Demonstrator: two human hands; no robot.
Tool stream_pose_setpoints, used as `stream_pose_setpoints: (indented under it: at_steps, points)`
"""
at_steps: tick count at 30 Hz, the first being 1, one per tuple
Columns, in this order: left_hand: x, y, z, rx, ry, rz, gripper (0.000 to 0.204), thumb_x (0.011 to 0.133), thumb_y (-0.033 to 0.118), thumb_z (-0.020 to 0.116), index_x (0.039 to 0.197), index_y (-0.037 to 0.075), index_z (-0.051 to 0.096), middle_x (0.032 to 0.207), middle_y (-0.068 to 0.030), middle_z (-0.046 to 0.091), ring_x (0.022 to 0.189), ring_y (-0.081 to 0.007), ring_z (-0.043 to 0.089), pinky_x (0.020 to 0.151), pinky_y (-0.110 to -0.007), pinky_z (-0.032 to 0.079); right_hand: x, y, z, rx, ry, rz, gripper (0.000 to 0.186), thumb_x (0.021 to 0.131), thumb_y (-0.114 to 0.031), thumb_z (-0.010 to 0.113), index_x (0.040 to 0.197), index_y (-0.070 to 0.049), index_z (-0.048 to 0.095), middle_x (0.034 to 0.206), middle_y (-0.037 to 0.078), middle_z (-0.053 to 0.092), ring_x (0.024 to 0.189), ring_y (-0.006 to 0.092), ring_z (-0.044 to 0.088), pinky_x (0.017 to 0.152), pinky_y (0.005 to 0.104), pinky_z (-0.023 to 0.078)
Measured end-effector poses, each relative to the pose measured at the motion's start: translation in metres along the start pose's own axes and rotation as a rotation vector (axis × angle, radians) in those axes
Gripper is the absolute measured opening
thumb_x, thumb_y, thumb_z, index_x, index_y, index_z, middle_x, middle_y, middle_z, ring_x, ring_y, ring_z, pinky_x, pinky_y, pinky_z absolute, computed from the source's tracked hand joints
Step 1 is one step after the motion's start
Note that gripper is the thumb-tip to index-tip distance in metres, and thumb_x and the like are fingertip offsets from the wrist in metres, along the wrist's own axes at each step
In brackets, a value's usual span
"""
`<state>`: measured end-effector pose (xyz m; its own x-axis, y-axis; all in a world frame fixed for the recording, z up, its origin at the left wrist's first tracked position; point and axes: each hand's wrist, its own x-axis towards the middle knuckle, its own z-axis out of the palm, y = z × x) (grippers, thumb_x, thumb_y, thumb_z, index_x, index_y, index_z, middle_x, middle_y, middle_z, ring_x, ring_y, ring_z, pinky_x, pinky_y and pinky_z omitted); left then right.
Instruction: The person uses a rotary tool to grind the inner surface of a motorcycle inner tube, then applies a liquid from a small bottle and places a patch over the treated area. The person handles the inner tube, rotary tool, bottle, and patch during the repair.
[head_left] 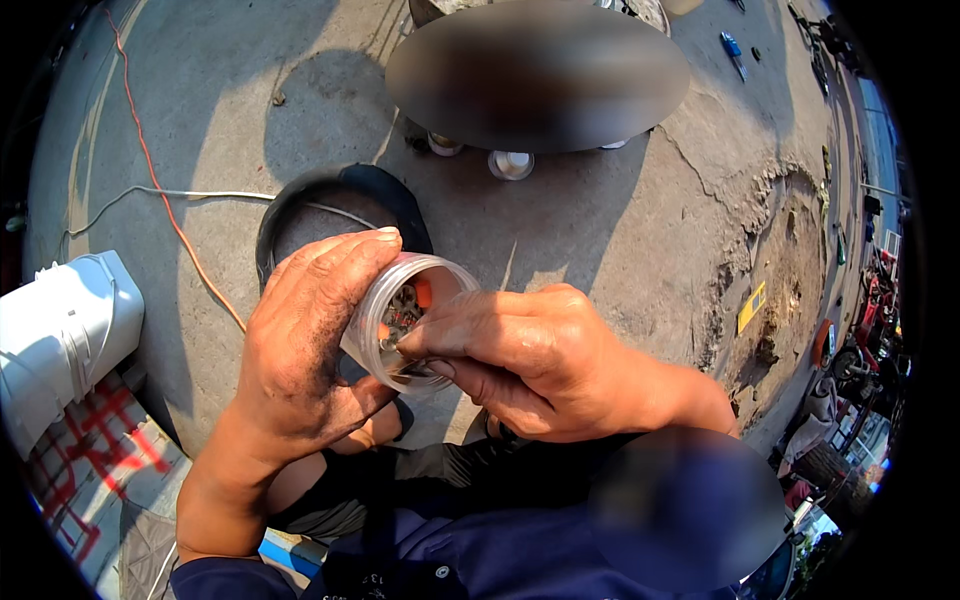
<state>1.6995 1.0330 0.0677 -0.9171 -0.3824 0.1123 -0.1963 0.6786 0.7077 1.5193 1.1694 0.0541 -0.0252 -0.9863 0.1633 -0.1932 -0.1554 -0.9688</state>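
My left hand [300,330] is wrapped round a clear plastic jar [455,273], tilted so that its open mouth faces up and toward the right. Inside lie small loose parts, dark and metallic, along with bright orange pieces [424,293]. The thumb and fingers of my right hand [545,350] reach into the jar's mouth, pressed together in a pinch. At their tips something small and shiny shows, too little of it to name. My fingers hide part of the contents.
Beyond the jar, a black rubber-like ring [405,205] lies on the concrete. An orange cord [150,165] and a white cable [205,194] cross the left side, near a white plastic container [75,325]. Farther right are a blue-handled tool [733,55], a yellow piece [751,307] and broken concrete.
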Motion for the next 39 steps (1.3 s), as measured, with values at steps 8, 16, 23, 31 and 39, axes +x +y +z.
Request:
stream_pose_setpoints:
  at_steps: [8, 16, 23, 31, 39]
  points:
    - [0.001, -0.007, 0.005, -0.115, -0.014, -0.124, 0.075, 0.064, 0.019, 0.083, 0.13, 0.0, 0.055, 0.124, -0.0176, 0.063, 0.113, -0.0357, 0.062, 0.098, -0.043, 0.047, 0.008, 0.0, -0.029, -0.026, 0.105, -0.157, 0.019, 0.079, -0.002, 0.073, 0.097, -0.003, 0.069, 0.098, 0.015, 0.068, 0.076, 0.0274, 0.069, 0.063, 0.0328, 0.056]
    - [0.002, -0.009, 0.025, -0.292, -0.201, -0.37, 0.084, 0.063, 0.017, 0.087, 0.136, -0.002, 0.05, 0.123, -0.0205, 0.061, 0.111, -0.0348, 0.063, 0.096, -0.04, 0.05, -0.019, 0.033, -0.015, -0.235, -0.384, -0.061, 0.014, 0.081, -0.01, 0.069, 0.091, -0.001, 0.063, 0.105, 0.013, 0.063, 0.07, 0.0322, 0.063, 0.059, 0.0417, 0.051]
    - [-0.015, -0.014, 0.012, -0.047, -0.479, -0.406, 0.093, 0.061, 0.033, 0.088, 0.137, -0.004, 0.048, 0.127, -0.0238, 0.06, 0.117, -0.0386, 0.059, 0.1, -0.043, 0.046, -0.074, 0.111, -0.045, -0.433, -0.273, 0.396, 0.013, 0.087, -0.012, 0.063, 0.086, 0.0, 0.066, 0.09, 0.015, 0.062, 0.076, 0.0392, 0.063, 0.067, 0.0471, 0.05]
    - [-0.024, 0.01, 0.018, -0.144, -0.55, -0.221, 0.063, 0.071, 0.029, 0.082, 0.12, -0.003, 0.061, 0.111, -0.0188, 0.064, 0.104, -0.0376, 0.063, 0.089, -0.042, 0.05, -0.078, 0.24, -0.089, -0.798, 0.048, 0.413, 0.007, 0.086, -0.007, 0.064, 0.09, -0.002, 0.068, 0.096, 0.014, 0.066, 0.084, 0.0383, 0.066, 0.074, 0.045, 0.054]
    - [-0.057, 0.004, 0.024, -0.223, -0.504, -0.271, 0.021, 0.076, 0.02, 0.076, 0.077, 0.003, 0.064, 0.091, -0.0115, 0.066, 0.087, -0.0296, 0.065, 0.077, -0.038, 0.051, -0.071, 0.23, -0.095, -0.718, 0.202, 0.361, 0.01, 0.086, -0.006, 0.068, 0.094, -0.002, 0.071, 0.116, 0.017, 0.067, 0.09, 0.0328, 0.069, 0.075, 0.0375, 0.055]
